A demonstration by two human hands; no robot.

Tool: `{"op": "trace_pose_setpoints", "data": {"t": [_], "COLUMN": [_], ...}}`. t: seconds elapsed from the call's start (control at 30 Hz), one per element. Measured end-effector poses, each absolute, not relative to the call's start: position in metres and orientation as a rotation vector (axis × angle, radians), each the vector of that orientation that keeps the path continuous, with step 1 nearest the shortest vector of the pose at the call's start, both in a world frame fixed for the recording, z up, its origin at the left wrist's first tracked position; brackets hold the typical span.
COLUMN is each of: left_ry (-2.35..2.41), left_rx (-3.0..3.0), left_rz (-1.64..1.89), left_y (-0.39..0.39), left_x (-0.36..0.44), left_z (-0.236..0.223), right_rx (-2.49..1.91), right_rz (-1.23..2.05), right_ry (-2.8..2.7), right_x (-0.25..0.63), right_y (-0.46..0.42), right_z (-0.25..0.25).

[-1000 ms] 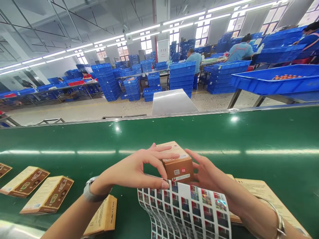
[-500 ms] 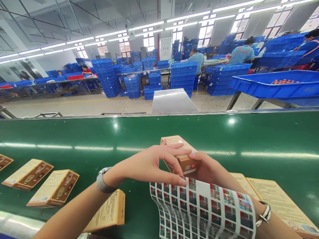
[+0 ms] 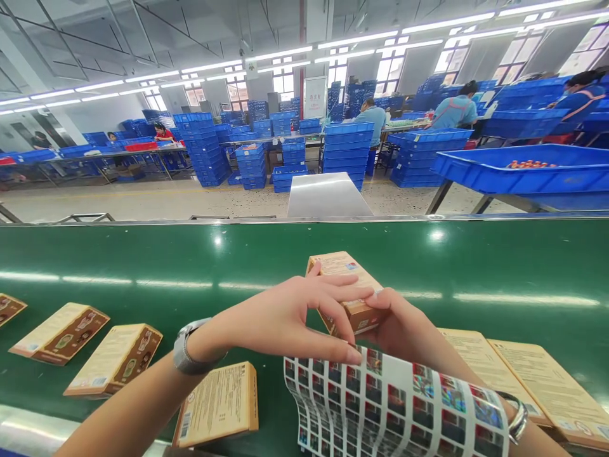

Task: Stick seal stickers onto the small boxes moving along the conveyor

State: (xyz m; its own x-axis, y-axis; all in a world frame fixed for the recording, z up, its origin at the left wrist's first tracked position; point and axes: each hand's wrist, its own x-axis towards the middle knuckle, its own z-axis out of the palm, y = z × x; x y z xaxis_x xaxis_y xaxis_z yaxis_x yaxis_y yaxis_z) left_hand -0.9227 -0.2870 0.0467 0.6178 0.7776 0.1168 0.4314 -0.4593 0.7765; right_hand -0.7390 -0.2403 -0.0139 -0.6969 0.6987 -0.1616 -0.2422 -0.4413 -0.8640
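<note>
My right hand (image 3: 397,317), a bracelet at its wrist, grips the near end of a tan and brown carton (image 3: 349,270). A small shiny sticker (image 3: 352,266) shows on the carton's upper face. My left hand (image 3: 304,317), with a watch at the wrist, reaches across with fingers spread and lying over the carton. Its thumb rests at the top edge of a sticker sheet (image 3: 394,400) printed with rows of small shiny labels. The sheet hangs curved in front of my right forearm; what supports it is partly hidden.
Several similar cartons (image 3: 216,406) lie on the green conveyor belt (image 3: 143,254), left and right of my hands. A metal plate (image 3: 328,193) stands beyond the belt's far edge. Stacked blue crates (image 3: 202,152), a blue tray on legs (image 3: 523,166) and several seated people are farther back.
The cartons on the belt have shifted to the right. My left fingers have moved slightly, and the small sticker on the held carton shows more clearly. My right hand keeps its grip.
</note>
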Motion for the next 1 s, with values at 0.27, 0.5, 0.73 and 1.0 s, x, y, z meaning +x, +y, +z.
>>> {"op": "trace_pose_setpoints", "data": {"t": [0.27, 0.5, 0.73, 1.0], "left_ry": [0.931, 0.934, 0.913, 0.929], "left_rx": [2.071, 2.055, 1.989, 1.89], "left_rz": [0.59, 0.611, 0.678, 0.744], "left_y": [-0.291, -0.293, -0.295, -0.3], "left_x": [-0.923, -0.926, -0.926, -0.929], "left_z": [0.048, 0.049, 0.05, 0.05], "right_rx": [-0.77, -0.819, -0.815, -0.891], "right_rz": [2.093, 2.068, 2.027, 2.002], "right_ry": [-1.185, -1.194, -1.279, -1.284], "right_x": [-0.738, -0.74, -0.744, -0.749], "right_y": [-0.242, -0.24, -0.244, -0.248], "right_z": [-0.011, -0.009, -0.001, 0.015]}}
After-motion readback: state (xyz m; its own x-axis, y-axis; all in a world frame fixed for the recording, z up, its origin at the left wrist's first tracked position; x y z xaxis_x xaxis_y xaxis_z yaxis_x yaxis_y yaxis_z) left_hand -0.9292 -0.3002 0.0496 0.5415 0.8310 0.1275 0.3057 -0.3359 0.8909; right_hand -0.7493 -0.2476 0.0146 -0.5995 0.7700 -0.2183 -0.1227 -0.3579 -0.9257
